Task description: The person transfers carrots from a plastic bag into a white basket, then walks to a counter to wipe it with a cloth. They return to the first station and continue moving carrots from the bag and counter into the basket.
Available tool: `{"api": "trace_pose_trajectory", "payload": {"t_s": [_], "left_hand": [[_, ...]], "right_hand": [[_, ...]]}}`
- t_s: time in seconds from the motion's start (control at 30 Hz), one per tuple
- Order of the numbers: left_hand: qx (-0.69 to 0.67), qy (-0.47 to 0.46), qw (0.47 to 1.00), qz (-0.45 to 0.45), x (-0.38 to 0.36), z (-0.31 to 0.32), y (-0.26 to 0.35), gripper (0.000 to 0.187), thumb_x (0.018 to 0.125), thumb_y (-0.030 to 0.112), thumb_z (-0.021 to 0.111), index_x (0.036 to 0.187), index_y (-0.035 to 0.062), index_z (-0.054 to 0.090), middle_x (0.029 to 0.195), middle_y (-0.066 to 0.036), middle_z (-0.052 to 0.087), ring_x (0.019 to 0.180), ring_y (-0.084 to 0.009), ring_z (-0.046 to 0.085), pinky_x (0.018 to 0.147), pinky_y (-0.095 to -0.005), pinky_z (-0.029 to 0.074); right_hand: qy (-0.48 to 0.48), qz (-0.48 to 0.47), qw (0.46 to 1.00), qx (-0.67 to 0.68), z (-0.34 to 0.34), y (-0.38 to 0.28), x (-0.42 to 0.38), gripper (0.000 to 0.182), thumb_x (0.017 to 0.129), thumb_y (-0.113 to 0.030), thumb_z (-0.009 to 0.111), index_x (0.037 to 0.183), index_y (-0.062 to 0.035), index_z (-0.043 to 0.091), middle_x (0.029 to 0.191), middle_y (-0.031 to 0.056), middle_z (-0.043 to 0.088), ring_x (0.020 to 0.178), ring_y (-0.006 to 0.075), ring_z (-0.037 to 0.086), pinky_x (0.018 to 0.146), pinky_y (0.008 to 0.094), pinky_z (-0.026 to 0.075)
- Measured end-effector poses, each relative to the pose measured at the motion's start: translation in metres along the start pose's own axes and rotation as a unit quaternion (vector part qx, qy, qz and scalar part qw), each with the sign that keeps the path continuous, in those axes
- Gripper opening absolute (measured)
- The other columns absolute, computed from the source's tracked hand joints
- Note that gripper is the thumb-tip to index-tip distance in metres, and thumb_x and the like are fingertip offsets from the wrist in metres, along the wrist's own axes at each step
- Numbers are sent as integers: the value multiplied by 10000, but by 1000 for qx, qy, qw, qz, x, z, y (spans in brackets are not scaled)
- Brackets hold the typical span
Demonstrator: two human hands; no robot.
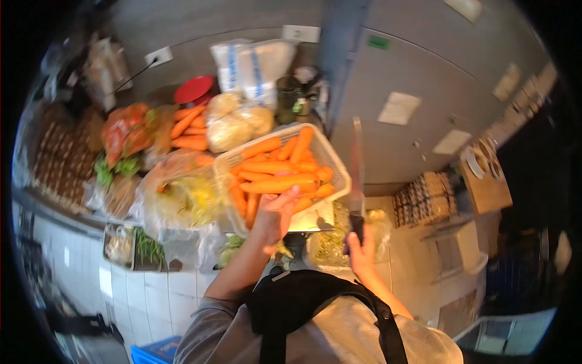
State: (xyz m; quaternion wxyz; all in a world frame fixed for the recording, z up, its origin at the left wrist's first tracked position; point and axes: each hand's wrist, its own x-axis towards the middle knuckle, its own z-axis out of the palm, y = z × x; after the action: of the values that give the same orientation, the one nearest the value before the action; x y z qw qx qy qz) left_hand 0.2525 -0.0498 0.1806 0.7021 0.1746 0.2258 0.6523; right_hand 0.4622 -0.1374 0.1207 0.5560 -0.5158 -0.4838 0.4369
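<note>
A white plastic basket full of carrots stands at the counter's front edge. Over its near part my left hand holds a thick carrot, fingers beneath it and thumb at its near side. To the right of the basket, my right hand grips the dark handle of a large knife, whose blade points up and away from me. The blade is apart from the carrots. Below the basket's front right corner, part of a yellowish board shows.
Bags of yellow-green produce, tomatoes and round pale items crowd the counter's left and back. A red dish sits behind. Egg trays stand right, beyond a grey cabinet. Crates are at the lower left.
</note>
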Motion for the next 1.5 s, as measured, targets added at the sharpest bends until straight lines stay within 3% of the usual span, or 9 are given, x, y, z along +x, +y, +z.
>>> {"api": "trace_pose_trajectory", "payload": {"t_s": [0.13, 0.4, 0.47, 0.5, 0.77, 1.0, 1.13, 1.3, 1.5], "left_hand": [[-31, 14, 994, -104, 14, 27, -63, 320, 837, 61, 618, 1130, 68, 490, 1118, -68, 551, 1037, -186, 553, 858, -300, 503], [-10, -17, 986, -166, 20, 40, -120, 364, 801, 57, 657, 1122, 61, 487, 1074, -63, 535, 1040, -191, 534, 915, -337, 445], [-23, -29, 982, -185, 18, 47, -123, 346, 802, 62, 656, 1110, 66, 498, 1069, -56, 540, 1040, -186, 533, 908, -334, 448], [-30, -32, 980, -192, 17, 49, -122, 338, 803, 64, 655, 1105, 68, 502, 1065, -53, 543, 1040, -183, 533, 904, -332, 449], [27, 0, 984, -178, 26, 34, -89, 388, 808, 148, 676, 1135, 104, 472, 1078, -34, 544, 976, -161, 527, 831, -327, 444], [45, 172, 979, -95, 32, -16, -20, 371, 855, 114, 592, 1196, 70, 455, 1108, -78, 540, 1082, -208, 519, 919, -379, 420], [59, 69, 993, 78, 3, -40, 41, 260, 843, 51, 559, 1099, 62, 511, 1066, -66, 547, 1053, -204, 525, 932, -334, 408], [319, 369, 755, 439, 17, -173, 123, 218, 809, 7, 513, 1027, 24, 514, 987, -73, 538, 915, -155, 511, 828, -273, 412], [474, 498, 638, 347, 42, -300, 170, 185, 799, 14, 473, 962, 15, 561, 878, -98, 572, 835, -210, 538, 811, -318, 425]], "right_hand": [[53, 71, 994, -62, -6, 0, -17, 270, 881, -216, 568, 1069, -38, 492, 668, 20, 526, 557, 98, 492, 507, 263, 404], [219, -194, 955, -47, -35, -39, -26, 311, 877, -216, 546, 1081, 10, 483, 703, 71, 548, 587, 198, 540, 569, 320, 447], [210, -195, 906, -312, -40, -28, -16, 310, 872, -231, 552, 1077, -10, 482, 694, 147, 565, 584, 307, 566, 570, 372, 451], [169, 35, 943, -283, -40, -16, -22, 305, 864, -248, 563, 1057, -24, 485, 724, 215, 573, 660, 389, 579, 607, 411, 451], [136, 99, 957, -235, -56, 67, -33, 219, 888, -251, 558, 961, -60, 481, 584, 27, 491, 405, 116, 435, 365, 269, 348], [115, 178, 962, -171, -44, 40, -9, 228, 877, -248, 572, 951, -41, 510, 588, 33, 494, 476, 130, 476, 432, 286, 381], [95, 160, 964, -188, -41, 56, -8, 213, 882, -239, 568, 926, -44, 493, 582, 26, 483, 448, 112, 448, 400, 270, 353], [87, 176, 968, -154, -29, 51, 1, 202, 896, -241, 557, 949, -73, 458, 550, 7, 432, 376, 93, 368, 347, 255, 296], [99, 187, 968, -138, -14, 26, 9, 188, 906, -227, 540, 914, -72, 434, 567, 9, 438, 390, 88, 385, 346, 249, 300]]}}
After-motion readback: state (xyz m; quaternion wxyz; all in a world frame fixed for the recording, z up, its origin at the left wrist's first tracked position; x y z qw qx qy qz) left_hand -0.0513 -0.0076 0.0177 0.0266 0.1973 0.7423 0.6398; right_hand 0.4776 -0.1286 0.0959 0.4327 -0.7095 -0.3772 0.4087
